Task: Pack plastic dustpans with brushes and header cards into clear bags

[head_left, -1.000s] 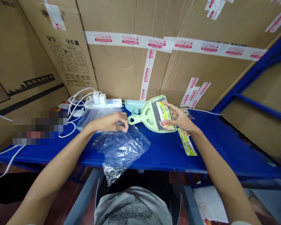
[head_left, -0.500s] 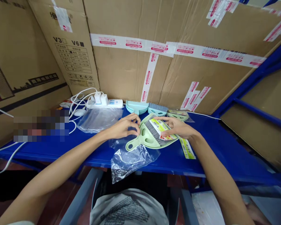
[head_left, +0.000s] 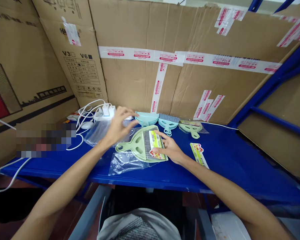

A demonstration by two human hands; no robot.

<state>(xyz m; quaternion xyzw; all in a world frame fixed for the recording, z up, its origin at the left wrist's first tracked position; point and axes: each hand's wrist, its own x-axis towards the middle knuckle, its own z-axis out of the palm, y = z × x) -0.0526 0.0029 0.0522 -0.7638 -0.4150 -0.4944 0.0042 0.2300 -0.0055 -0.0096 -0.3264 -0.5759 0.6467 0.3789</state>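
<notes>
The green dustpan (head_left: 133, 145) lies level with the middle of the surface (head_left: 180, 176), over a crumpled clear bag (head_left: 125, 164), its handle pointing left; whether it rests on the film or is held just above it, I cannot tell. It looks like light, stiff moulded plastic, not easily broken but probably smooth enough to slide in a loose grip. The grey-bristled brush (head_left: 147, 146) nested in it should be softer and give under pressure, and the printed card (head_left: 155, 143) over the bristles is likely thin and quick to crease or shift. The surest places to take hold seem to be the narrow handle with its ring, or the rim of the pan, with the brush pinned so that it does not slip out. The right hand (head_left: 171, 148) grasps the wide end, thumb and fingers set on the card and pressing across brush and pan. The left hand (head_left: 121, 125) holds nothing: it is raised beyond the handle, fingers parted and loosely curved, with the fingertips close to the stacked teal dustpans (head_left: 147, 119); contact there is unclear. A second card (head_left: 199, 155) lies well apart from the pan, beyond the right hand.
</notes>
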